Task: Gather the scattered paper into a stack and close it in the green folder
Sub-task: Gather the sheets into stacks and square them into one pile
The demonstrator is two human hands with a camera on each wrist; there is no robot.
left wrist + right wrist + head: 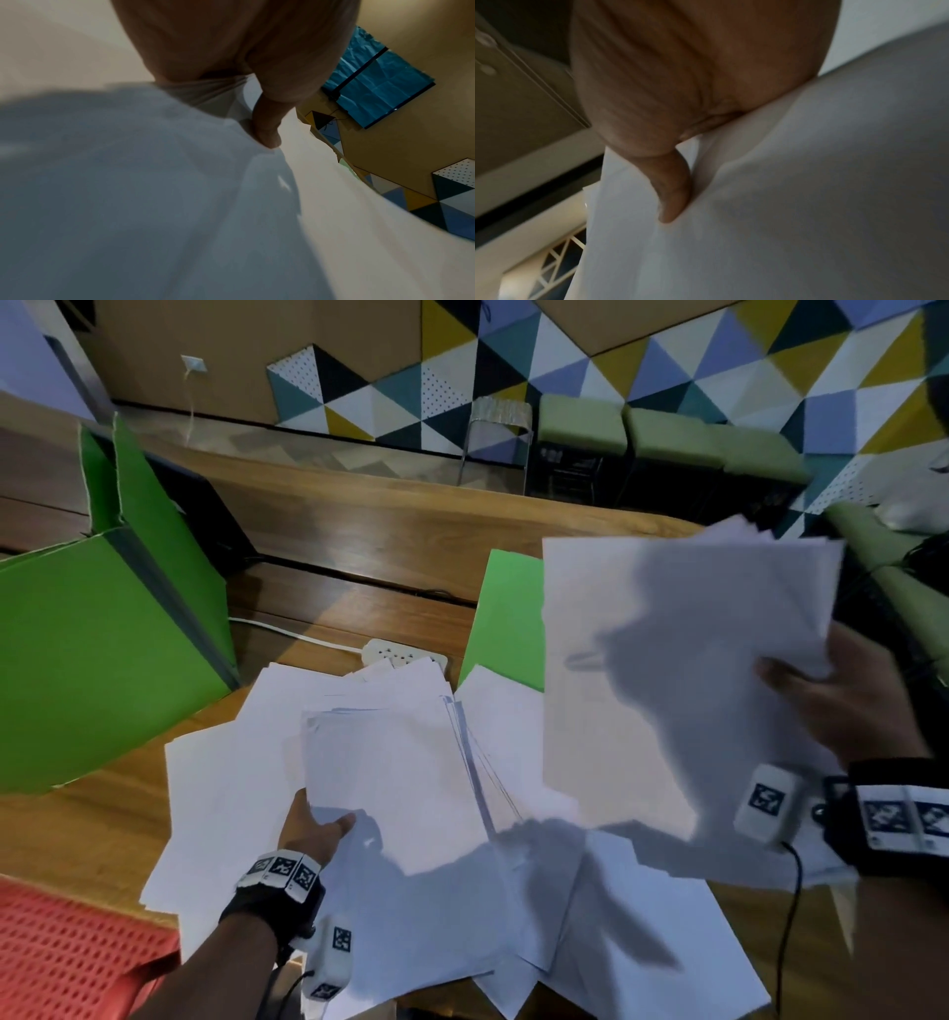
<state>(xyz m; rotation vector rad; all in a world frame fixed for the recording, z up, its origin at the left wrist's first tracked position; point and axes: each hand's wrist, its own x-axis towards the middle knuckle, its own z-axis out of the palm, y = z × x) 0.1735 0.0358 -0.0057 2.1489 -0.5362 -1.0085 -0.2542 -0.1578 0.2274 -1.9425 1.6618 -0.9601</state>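
The table [390,541] was wood, with a seam running across it. On its left part stood a large green box [92,649], flaps open. The green folder [506,618] lay flat toward the right, its near part covered by paper.

Loose white sheets [590,932] lay fanned and overlapping across the near half of the table, some reaching the near edge.

My right hand [852,706] held a raised bundle of sheets [683,660] above the folder; thumb on the upper face, the other fingers hidden behind the paper. The bundle was motion-blurred, its far edges uneven. The right wrist view showed my thumb pressed into the paper.

My left hand [313,824] pinched the near corner of a smaller batch [390,783] lifted slightly off the pile, thumb on top. The left wrist view showed paper creased under the thumb.

A white power strip [405,654] sat beyond the pile, partly under sheets. A red perforated surface [67,952] showed at the near left.
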